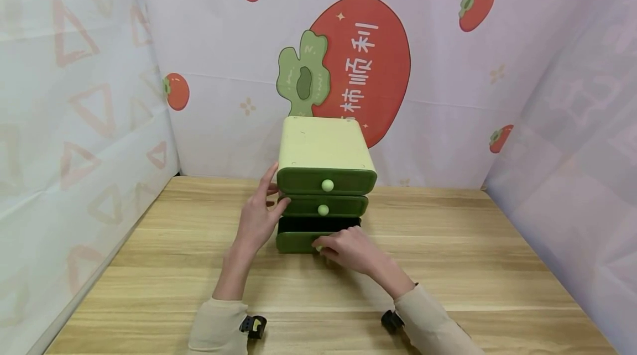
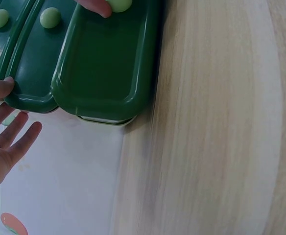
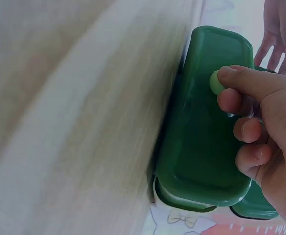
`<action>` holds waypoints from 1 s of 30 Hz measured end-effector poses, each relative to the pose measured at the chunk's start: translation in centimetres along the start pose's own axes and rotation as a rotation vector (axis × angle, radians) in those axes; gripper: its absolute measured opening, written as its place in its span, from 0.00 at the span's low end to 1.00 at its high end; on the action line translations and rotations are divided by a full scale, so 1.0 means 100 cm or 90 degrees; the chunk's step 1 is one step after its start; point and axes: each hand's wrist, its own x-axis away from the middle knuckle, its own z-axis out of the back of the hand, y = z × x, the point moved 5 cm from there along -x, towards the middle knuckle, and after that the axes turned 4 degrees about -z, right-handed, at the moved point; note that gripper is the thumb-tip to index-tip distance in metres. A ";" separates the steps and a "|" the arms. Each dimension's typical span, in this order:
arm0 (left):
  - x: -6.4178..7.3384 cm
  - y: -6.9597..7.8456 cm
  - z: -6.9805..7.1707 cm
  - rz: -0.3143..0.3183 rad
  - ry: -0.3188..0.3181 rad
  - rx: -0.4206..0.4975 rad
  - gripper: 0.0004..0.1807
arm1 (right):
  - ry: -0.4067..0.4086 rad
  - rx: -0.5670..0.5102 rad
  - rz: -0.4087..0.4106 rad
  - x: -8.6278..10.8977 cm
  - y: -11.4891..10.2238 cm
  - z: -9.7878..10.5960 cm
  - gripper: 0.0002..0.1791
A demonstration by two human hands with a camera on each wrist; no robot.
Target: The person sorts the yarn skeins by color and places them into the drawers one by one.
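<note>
A small three-drawer cabinet (image 1: 325,145) with a pale yellow-green top and dark green drawer fronts stands on the table. Its bottom drawer (image 1: 293,243) is pulled part way out, and a dark interior shows behind the front. My right hand (image 1: 350,247) pinches that drawer's round light green knob (image 3: 215,83) between thumb and fingers. On the cabinet's left side is my left hand (image 1: 256,217), fingers spread and fairly straight. Its thumb (image 2: 5,87) touches the end of the middle drawer front (image 2: 35,63). The top drawer (image 1: 298,181) and middle drawer are in.
The wood-grain table (image 1: 199,266) runs to a white cloth backdrop (image 1: 214,139) printed with red persimmons, right behind the cabinet. Cloth walls (image 1: 89,123) stand on both sides. A black strap device (image 1: 254,326) sits at each sleeve cuff.
</note>
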 end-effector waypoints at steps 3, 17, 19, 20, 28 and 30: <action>0.000 0.000 0.000 0.000 0.000 -0.001 0.44 | 0.008 -0.007 -0.001 -0.002 0.004 -0.001 0.08; -0.001 -0.001 -0.001 0.005 0.002 0.008 0.44 | -0.004 0.019 -0.067 -0.015 0.025 -0.007 0.07; -0.001 0.000 -0.001 0.005 0.003 0.006 0.45 | -0.006 0.019 -0.082 -0.016 0.027 -0.007 0.07; -0.001 0.000 -0.001 0.005 0.003 0.005 0.45 | -0.009 0.017 -0.088 -0.016 0.028 -0.007 0.07; -0.001 0.000 -0.001 0.006 0.005 -0.003 0.44 | -0.034 -0.003 -0.112 -0.019 0.032 -0.009 0.07; -0.001 0.000 -0.001 0.003 0.006 -0.005 0.44 | -0.036 -0.004 -0.118 -0.020 0.033 -0.009 0.07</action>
